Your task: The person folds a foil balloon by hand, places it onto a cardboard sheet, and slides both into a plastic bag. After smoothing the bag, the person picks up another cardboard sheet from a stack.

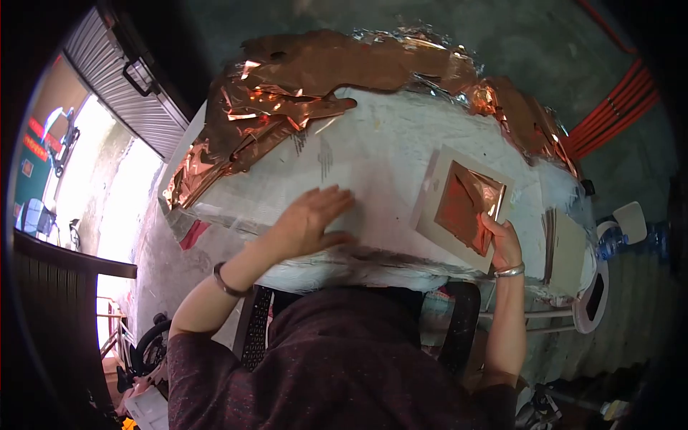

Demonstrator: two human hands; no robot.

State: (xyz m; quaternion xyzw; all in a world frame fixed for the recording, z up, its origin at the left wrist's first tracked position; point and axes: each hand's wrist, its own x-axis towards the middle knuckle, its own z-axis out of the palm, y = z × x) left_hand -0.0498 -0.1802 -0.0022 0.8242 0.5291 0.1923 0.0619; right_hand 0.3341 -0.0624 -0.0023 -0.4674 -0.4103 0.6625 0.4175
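My left hand (309,221) is over the left-middle of the white-covered table (380,150), fingers stretched out and thumb apart, with nothing in it. At the right, my right hand (504,245) closes on the lower right edge of a copper-coloured foil piece (462,208), thumb on top. This foil is wrinkled and lies over a pale cardboard sheet (428,215), whose border shows around it. Whether my fingers also grip the cardboard is hidden.
Crumpled copper foil (322,68) runs along the table's far and left edges. A stack of pale cards (566,251) stands at the right end. Beyond it are a white stool (591,301) and a blue water bottle (611,242). Orange pipes (609,111) rise behind.
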